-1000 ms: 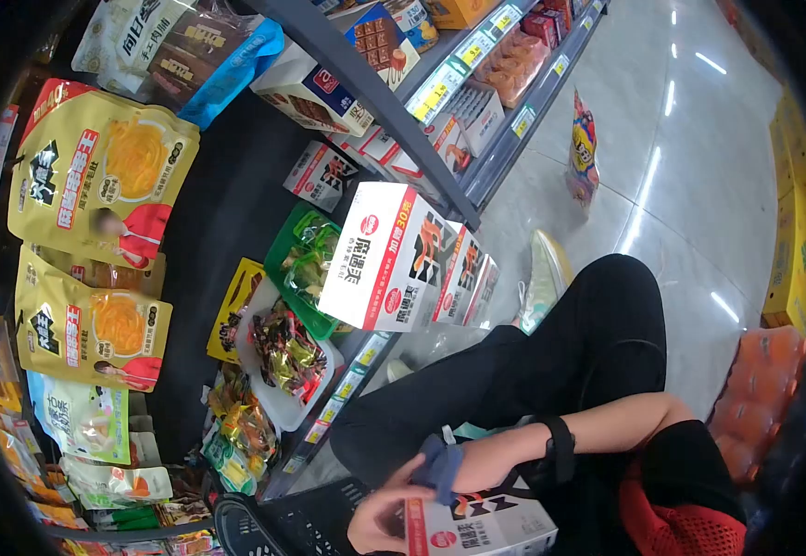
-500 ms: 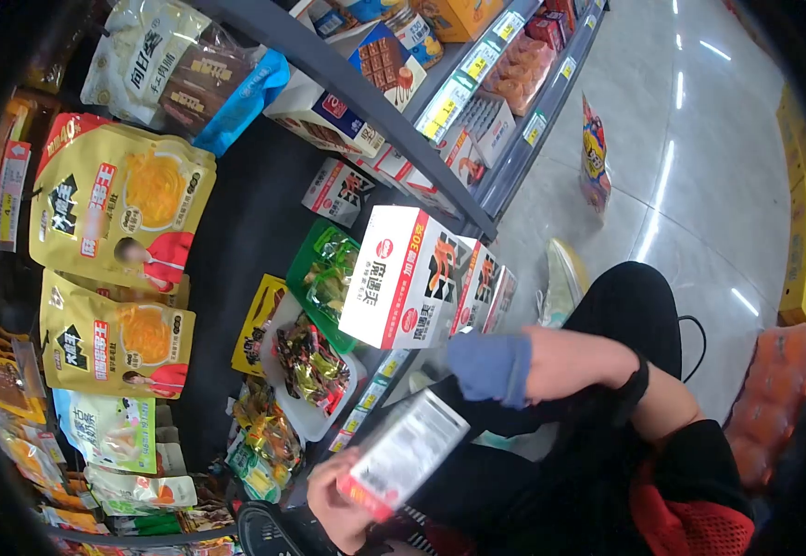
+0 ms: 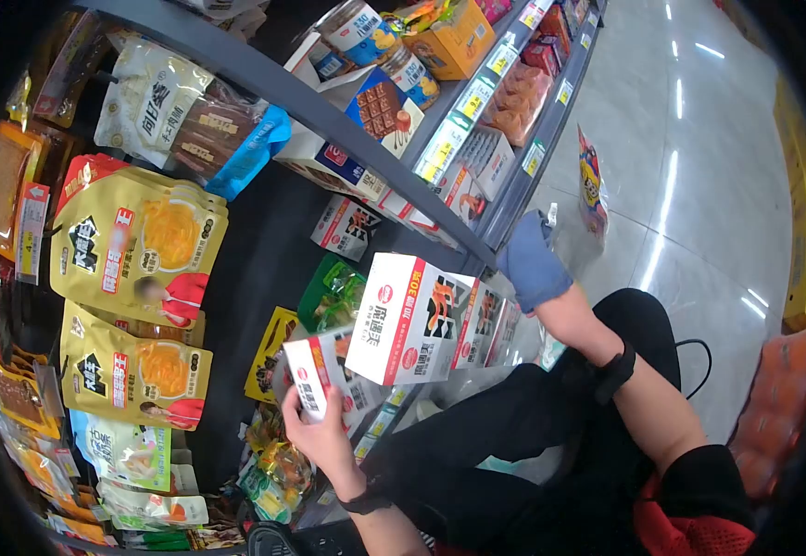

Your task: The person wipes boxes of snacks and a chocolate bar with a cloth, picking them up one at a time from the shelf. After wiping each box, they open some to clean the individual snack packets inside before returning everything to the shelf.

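White box [image 3: 315, 371] gripped in left hand [image 3: 321, 434], left of carton row [image 3: 401, 320]; cloth [image 3: 531, 259] hides right hand [image 3: 559, 308], right of row: grip indeterminable.

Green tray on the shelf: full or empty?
Not empty: wrapped pieces show inside the green tray. Cannot tell whether it is full, since the large white box hides part.

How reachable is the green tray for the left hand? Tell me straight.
Probably not easily: the left hand is holding a small white box, and that box and the big white box partly cover the green tray.
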`<state>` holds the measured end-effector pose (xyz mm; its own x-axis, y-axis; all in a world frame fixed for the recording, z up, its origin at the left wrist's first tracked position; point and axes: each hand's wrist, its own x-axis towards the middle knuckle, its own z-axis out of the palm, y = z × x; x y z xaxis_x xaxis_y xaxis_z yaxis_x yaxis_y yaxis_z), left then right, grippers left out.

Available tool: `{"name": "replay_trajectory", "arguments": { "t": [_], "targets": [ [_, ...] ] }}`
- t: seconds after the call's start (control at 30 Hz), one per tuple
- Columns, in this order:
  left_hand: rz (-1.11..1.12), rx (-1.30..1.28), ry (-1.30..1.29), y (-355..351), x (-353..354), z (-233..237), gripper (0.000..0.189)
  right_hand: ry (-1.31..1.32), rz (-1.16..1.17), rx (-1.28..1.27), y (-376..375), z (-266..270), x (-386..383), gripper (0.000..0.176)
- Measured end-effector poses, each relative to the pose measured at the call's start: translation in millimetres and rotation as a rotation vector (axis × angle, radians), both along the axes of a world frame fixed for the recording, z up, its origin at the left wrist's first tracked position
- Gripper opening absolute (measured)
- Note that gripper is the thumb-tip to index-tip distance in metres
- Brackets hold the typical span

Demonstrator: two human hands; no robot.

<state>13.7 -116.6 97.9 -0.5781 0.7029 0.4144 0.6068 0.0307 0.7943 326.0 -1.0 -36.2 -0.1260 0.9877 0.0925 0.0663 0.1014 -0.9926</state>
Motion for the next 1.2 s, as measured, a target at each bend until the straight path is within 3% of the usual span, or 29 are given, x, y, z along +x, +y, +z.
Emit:
{"name": "replay_trajectory", "arguments": {
  "t": [0.1, 0.17, 0.23, 0.43, 0.57, 0.7, 0.77, 0.83, 0.9, 1.13, 1.2],
  "targets": [
    [-0.085, 0.122, -0.075, 28, 22, 28, 0.041, 0.081, 0.009, 0.067, -11, 4, -10, 0.038],
    [-0.175, 0.170, 0.090, 44, 23, 35, 0.045, 0.221, 0.059, 0.110, -13, 7, -18, 0.044],
    [-0.225, 0.087, 0.094, 52, 29, 45, 0.052, 0.336, 0.043, 0.186, -19, 14, -30, 0.049],
    [-0.335, -0.010, 0.115, 51, 31, 36, 0.045, -0.186, 0.146, 0.564, -39, 8, -40, 0.058],
    [-0.349, -0.010, -0.034, 28, 26, 23, 0.046, -0.174, 0.209, 0.643, -66, 33, -55, 0.040],
    [-0.333, 0.049, -0.309, 8, 9, 6, 0.048, -0.353, 0.470, 0.559, -98, 35, -72, 0.029],
    [-0.295, 0.097, -0.449, 1, -5, -9, 0.047, -0.298, 0.448, 0.627, -106, 33, -85, 0.050],
    [-0.281, 0.110, -0.449, 1, -17, -22, 0.054, -0.198, 0.514, 0.482, -106, 39, -94, 0.066],
    [-0.328, 0.133, -0.494, 0, -23, -29, 0.060, -0.144, 0.538, 0.427, -102, 48, -95, 0.071],
    [-0.342, 0.142, -0.567, 12, -43, -53, 0.064, -0.099, 0.569, 0.634, -87, 49, -87, 0.039],
    [-0.389, 0.147, -0.587, 20, -58, -68, 0.062, 0.179, 0.438, 0.381, -83, 24, -98, 0.035]
  ]
}}
